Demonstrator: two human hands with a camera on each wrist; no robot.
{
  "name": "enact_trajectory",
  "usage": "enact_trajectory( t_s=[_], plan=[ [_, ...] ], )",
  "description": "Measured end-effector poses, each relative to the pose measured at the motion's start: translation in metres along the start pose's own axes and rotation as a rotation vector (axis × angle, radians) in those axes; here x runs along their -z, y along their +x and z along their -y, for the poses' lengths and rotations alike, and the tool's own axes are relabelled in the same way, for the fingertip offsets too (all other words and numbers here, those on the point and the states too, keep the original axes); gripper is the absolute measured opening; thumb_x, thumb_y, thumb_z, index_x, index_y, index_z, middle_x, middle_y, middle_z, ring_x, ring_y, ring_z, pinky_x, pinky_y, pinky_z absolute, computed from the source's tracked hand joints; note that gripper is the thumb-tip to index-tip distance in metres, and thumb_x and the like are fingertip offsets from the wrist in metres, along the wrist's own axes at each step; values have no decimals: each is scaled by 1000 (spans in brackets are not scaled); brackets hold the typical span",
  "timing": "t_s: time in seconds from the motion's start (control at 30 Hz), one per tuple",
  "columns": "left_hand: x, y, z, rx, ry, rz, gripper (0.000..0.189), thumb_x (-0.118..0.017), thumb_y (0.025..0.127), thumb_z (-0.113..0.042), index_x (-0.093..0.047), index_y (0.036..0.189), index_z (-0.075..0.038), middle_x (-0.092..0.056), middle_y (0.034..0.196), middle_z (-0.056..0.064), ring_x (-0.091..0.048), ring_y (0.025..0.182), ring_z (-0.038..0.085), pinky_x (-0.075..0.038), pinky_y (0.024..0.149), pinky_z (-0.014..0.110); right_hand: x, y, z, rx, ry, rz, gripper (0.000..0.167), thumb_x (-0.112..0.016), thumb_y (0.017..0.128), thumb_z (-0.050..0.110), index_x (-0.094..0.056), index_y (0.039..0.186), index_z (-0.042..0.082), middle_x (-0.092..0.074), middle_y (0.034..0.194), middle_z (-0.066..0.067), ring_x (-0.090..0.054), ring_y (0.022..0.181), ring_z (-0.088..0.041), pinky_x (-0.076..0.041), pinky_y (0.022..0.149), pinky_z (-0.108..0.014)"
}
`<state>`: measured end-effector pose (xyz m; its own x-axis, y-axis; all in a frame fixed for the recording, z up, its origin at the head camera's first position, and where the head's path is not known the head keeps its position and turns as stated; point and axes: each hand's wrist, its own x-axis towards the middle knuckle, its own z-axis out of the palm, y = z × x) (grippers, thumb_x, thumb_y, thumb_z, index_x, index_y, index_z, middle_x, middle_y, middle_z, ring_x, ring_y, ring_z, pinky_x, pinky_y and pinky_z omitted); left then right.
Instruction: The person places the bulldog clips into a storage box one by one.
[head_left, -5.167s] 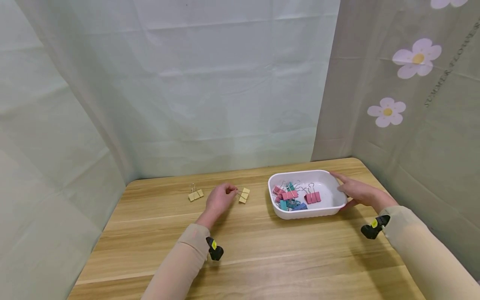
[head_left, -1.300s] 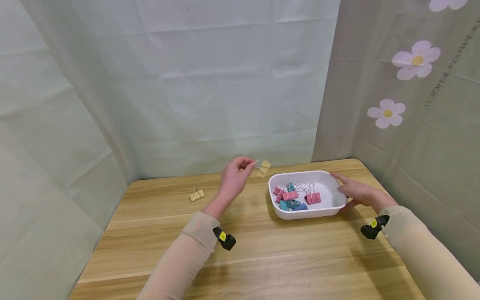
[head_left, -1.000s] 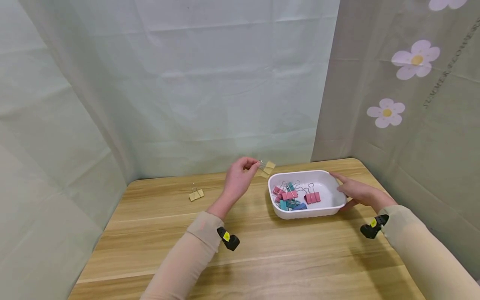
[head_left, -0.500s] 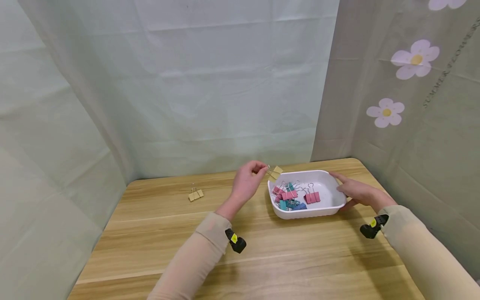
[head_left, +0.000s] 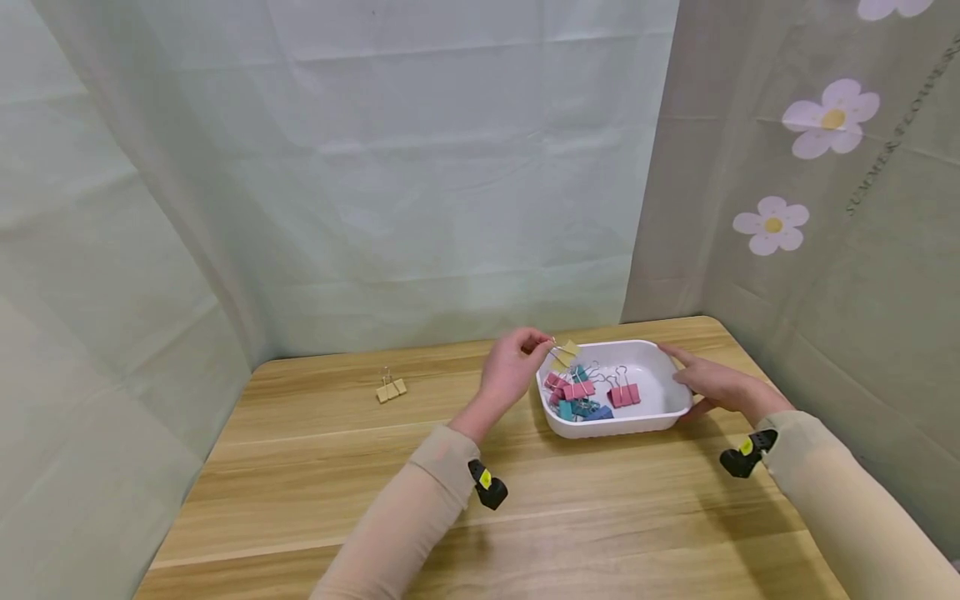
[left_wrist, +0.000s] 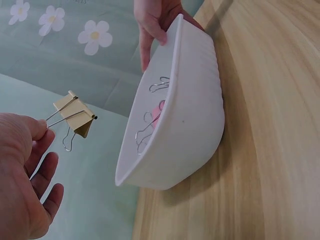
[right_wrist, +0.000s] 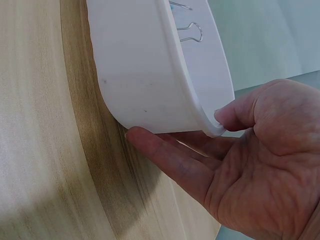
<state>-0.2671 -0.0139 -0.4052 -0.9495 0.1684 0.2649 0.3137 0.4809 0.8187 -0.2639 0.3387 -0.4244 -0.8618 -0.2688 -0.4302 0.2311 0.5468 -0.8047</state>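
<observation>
My left hand [head_left: 513, 367] pinches a yellow binder clip [head_left: 568, 353] by a wire handle, over the back left part of a white plastic tray [head_left: 630, 427]. In the left wrist view that yellow clip hangs from thumb and fingertips, clear of the tray wall. My right hand [head_left: 716, 383] grips the tray's right end; the right wrist view shows the thumb [right_wrist: 237, 114] over the rim and the fingers against the outside. Pink clips [head_left: 624, 396], teal clips [head_left: 566, 410] and a blue clip [head_left: 601, 414] lie inside, mostly toward the left.
Another yellow binder clip [head_left: 391, 390] lies on the wooden table [head_left: 322, 483], left of the tray. A pale curtain [head_left: 450, 183] hangs behind the table's back edge, and a flowered curtain [head_left: 862, 292] hangs along the right side.
My left hand has lifted the yellow binder clip off the table and carried it right, from beside the tray to above it. The right hand and the tray have stayed in place.
</observation>
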Motion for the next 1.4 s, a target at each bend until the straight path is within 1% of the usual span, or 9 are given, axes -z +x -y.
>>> enact_trajectory(
  t_s=[0.2, 0.4, 0.5, 0.63, 0.7, 0.93, 1.13, 1.27, 1.4],
  plan=[
    [-9, -2, -1, 6, 17, 13, 18, -68, 100, -33, -74, 109, -20, -68, 94, -8, -61, 89, 12, -53, 78, 31, -2, 1, 0, -3, 5, -8, 70, -36, 109, 11, 6, 165, 19, -4, 160, -34, -43, 126, -52, -59, 86, -51],
    [-17, -3, -1, 16, 12, 29, 16, -67, 101, -33, -74, 109, -21, -66, 91, -8, -59, 85, 13, -51, 72, 30, -3, 1, 0, -2, 0, -10, 71, -37, 108, 10, 6, 165, 18, -5, 159, -34, -44, 125, -52, -59, 86, -51],
    [-22, -3, -2, 10, 26, 36, 16, -66, 101, -33, -74, 108, -22, -65, 89, -9, -58, 82, 13, -49, 70, 29, -3, 1, 0, -3, 0, -9, 71, -37, 108, 10, 6, 165, 18, -5, 159, -34, -44, 124, -52, -59, 86, -52],
    [-27, -4, -2, 2, 42, 39, 14, -67, 101, -32, -75, 106, -22, -65, 89, -9, -57, 82, 12, -49, 71, 29, -2, 1, 0, -4, 1, -7, 71, -37, 108, 10, 6, 164, 18, -5, 159, -35, -44, 125, -53, -59, 86, -52],
    [-29, -5, -2, 8, 43, 40, 13, -67, 101, -32, -75, 106, -23, -65, 89, -9, -57, 82, 12, -49, 71, 29, -2, 1, 0, -1, 3, -5, 71, -37, 109, 11, 7, 164, 19, -4, 159, -35, -44, 125, -53, -59, 86, -52],
    [-34, -5, -1, 48, 37, 48, 12, -66, 101, -33, -74, 105, -24, -65, 90, -10, -58, 82, 12, -50, 72, 29, -1, 1, 0, -2, 4, -1, 71, -37, 109, 11, 7, 164, 19, -4, 159, -35, -45, 125, -53, -59, 85, -52],
    [-38, -5, -1, 73, 40, 55, 13, -66, 101, -35, -74, 104, -25, -64, 85, -9, -57, 77, 12, -46, 68, 30, -1, 0, 0, 4, 1, -4, 71, -36, 109, 11, 7, 164, 18, -3, 160, -35, -44, 125, -52, -59, 85, -53],
    [-39, -6, -2, 78, 40, 62, 13, -66, 101, -36, -74, 104, -25, -63, 84, -9, -57, 76, 12, -45, 67, 30, -1, 1, -1, 11, 5, 2, 71, -36, 108, 10, 7, 164, 18, -2, 159, -35, -45, 124, -52, -59, 85, -53],
    [-41, -7, -4, 70, 43, 70, 13, -66, 101, -35, -74, 105, -25, -63, 87, -9, -57, 79, 13, -47, 68, 29, -1, 1, -1, 6, 6, 2, 71, -36, 108, 9, 7, 164, 18, 0, 160, -34, -44, 125, -51, -58, 86, -53]
  ],
)
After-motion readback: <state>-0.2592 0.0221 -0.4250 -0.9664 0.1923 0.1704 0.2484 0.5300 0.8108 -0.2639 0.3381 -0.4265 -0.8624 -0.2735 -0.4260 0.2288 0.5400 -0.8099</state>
